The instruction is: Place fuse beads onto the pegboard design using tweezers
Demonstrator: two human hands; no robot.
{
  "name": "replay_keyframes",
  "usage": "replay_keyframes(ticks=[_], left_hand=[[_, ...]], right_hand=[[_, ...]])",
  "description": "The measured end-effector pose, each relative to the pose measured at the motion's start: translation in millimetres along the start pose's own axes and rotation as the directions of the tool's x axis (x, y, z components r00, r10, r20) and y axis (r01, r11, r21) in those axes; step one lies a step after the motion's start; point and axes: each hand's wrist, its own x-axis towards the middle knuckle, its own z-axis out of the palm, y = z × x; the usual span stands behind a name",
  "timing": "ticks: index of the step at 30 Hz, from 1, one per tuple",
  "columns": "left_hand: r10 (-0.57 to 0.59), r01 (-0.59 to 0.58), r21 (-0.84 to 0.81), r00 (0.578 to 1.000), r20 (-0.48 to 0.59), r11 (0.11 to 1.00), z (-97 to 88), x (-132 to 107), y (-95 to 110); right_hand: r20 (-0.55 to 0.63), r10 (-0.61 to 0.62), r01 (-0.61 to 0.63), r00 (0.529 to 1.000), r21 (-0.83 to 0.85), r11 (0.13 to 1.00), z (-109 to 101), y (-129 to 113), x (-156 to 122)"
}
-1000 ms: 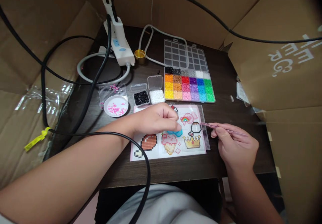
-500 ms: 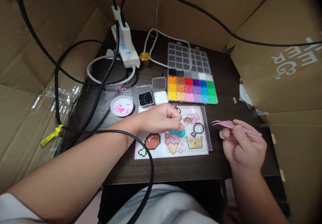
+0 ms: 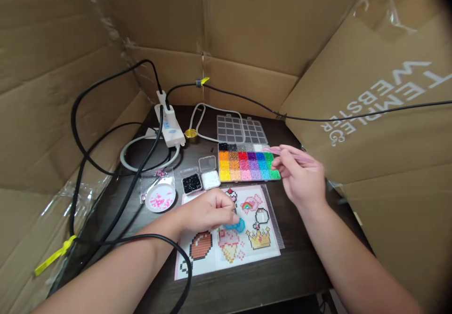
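My left hand (image 3: 208,213) rests on a clear pegboard laid over a pattern sheet (image 3: 259,248) with pixel pictures. Its curled fingers press a small blue bead patch (image 3: 237,225). My right hand (image 3: 300,177) is raised over the right end of the bead box (image 3: 247,165), whose compartments hold many colours. It pinches pink tweezers (image 3: 278,152) whose tips point left over the green beads.
Small tubs of black beads (image 3: 191,183) and white beads (image 3: 211,179) sit left of the box. A white dish of pink beads (image 3: 160,197), a power strip (image 3: 170,125), a gold cap (image 3: 191,134) and black cables (image 3: 141,163) lie on the dark table. Cardboard walls surround it.
My right hand lifted the tweezers from beside the pattern sheet up to the bead box. The head tilted up, showing more cardboard. My left hand stayed on the blue patch.
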Motion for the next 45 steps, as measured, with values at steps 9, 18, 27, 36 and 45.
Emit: replay_keyframes(ticks=[9, 18, 27, 36, 45], left_hand=[[0.003, -0.003, -0.008, 1.000, 0.017, 1.000, 0.8, 0.3, 6.0], [-0.002, 0.002, 0.005, 1.000, 0.029, 1.000, 0.0, -0.3, 5.0], [0.006, -0.006, 0.013, 1.000, 0.009, 1.000, 2.5, -0.3, 5.1], [-0.006, 0.006, 0.009, 1.000, -0.003, 1.000, 4.6, -0.3, 6.7], [0.007, -0.007, -0.014, 1.000, 0.007, 1.000, 3.9, -0.1, 3.5]], right_hand=[[0.037, -0.007, 0.016, 0.999, -0.259, 0.966, 34.0, 45.4, 8.7], [0.087, -0.036, 0.061, 0.996, -0.299, 0.952, 44.0, 56.3, -5.8], [0.095, 0.015, 0.017, 0.995, -0.328, 0.945, 44.1, 55.3, -5.7], [0.105, 0.040, -0.002, 0.994, -0.342, 0.940, 45.5, 55.2, -5.3], [0.106, 0.057, -0.015, 0.993, -0.361, 0.932, 44.7, 51.1, -5.0]])
